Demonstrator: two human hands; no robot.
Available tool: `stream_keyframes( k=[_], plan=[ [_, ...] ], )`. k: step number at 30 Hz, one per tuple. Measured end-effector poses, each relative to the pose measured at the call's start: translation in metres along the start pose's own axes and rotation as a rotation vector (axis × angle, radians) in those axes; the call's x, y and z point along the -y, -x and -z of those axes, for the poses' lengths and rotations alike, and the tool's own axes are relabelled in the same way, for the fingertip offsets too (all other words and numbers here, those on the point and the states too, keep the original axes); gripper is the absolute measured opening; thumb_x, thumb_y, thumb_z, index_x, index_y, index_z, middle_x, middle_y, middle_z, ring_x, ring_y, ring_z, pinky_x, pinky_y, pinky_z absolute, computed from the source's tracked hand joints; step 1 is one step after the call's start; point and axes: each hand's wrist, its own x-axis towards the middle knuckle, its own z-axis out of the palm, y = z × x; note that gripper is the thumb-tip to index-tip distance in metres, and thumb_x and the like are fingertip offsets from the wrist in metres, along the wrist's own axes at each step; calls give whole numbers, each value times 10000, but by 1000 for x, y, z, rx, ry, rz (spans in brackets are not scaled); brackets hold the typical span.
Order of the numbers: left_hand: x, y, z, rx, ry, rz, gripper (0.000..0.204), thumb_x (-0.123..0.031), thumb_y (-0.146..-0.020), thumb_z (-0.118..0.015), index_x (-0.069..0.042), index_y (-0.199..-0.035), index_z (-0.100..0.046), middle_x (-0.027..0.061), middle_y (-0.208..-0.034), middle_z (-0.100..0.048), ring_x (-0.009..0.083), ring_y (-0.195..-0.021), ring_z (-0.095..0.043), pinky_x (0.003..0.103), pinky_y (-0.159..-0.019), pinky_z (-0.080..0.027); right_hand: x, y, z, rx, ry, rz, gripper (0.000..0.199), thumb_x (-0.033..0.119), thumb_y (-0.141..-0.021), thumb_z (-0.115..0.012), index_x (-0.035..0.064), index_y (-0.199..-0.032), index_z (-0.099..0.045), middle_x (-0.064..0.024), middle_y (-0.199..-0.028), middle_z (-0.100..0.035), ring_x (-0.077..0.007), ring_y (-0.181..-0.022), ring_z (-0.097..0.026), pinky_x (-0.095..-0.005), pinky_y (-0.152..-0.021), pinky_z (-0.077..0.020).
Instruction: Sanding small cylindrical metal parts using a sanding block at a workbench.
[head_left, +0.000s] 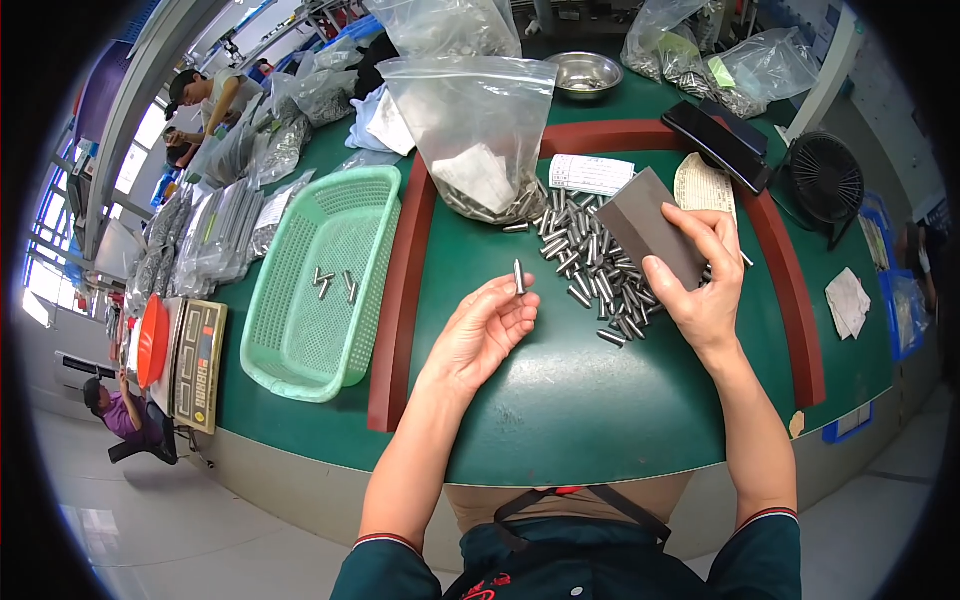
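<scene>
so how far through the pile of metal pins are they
Early, by the look of it. Done: only a few pins lie in the green basket. In hand: the left hand holds one pin upright at its fingertips, while the right hand holds a grey block over the heap. Left: a large loose pile of pins on the green mat, plus more in the clear bag behind it.

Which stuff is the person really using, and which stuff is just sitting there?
In use:
left hand holding one metal pin
right hand holding a grey block
pile of pins
green basket with a few pins

Just sitting there:
steel bowl
small fan
scale
black case
</scene>
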Motion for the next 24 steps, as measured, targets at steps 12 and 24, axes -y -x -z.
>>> stream_keyframes(
  k=[12, 24],
  plan=[
    [-16, 82, -104, 392, -262, 88, 212, -67, -800, -718, 80, -940, -655, 225, -742, -669, 262, -592, -661, 334, -524, -527, -8, 0, 4, 2, 37, -4, 496, 178, -644, -785, 43, -1114, -697, -95, -990, -548, -227, -913, -551, -341, -798, -473],
    [16, 13, -42, -155, -803, -578, 191, 53, -813, -713, 36, -1002, -690, 59, -965, -667, 105, -846, -621, 244, -774, -515, -6, -1, -2, -12, 33, -4, 487, 199, -644, -789, 42, -1097, -704, -96, -980, -547, -227, -913, -548, -347, -811, -464]
  ],
)
